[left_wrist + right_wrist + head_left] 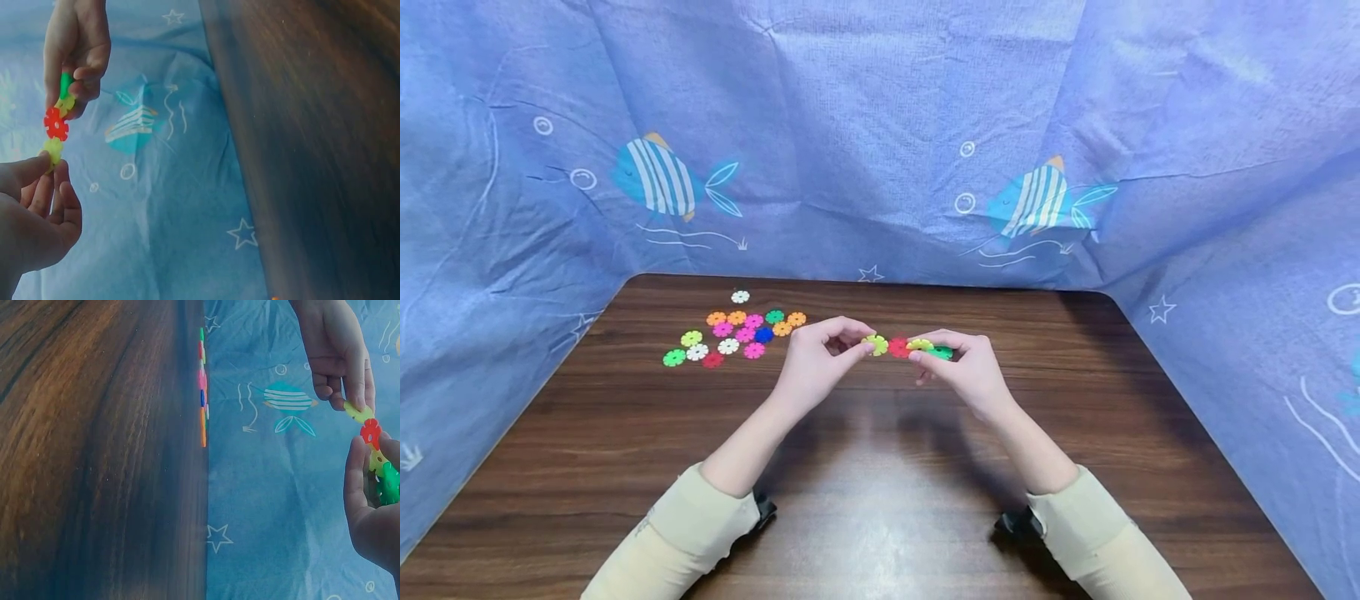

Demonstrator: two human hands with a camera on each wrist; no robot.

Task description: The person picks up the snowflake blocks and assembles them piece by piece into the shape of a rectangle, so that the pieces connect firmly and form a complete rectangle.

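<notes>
Above the table, both hands hold a short row of notched plastic snowflake discs. My left hand (814,357) pinches a yellow disc (878,344) between thumb and fingers at the left end. Beside it comes a red disc (898,347), whose notches meet the yellow one's edge in the left wrist view. My right hand (976,372) grips the other end by a second yellow disc (377,464), with a green disc (390,485) next to its palm. The right fingers partly cover this green disc in the head view.
Loose snowflake discs lie spread at the table's back left, among them a white disc (741,297), a blue disc (763,335) and several pink and orange ones. Blue fish-print cloth (865,125) hangs around the back and sides of the dark wooden table (880,500).
</notes>
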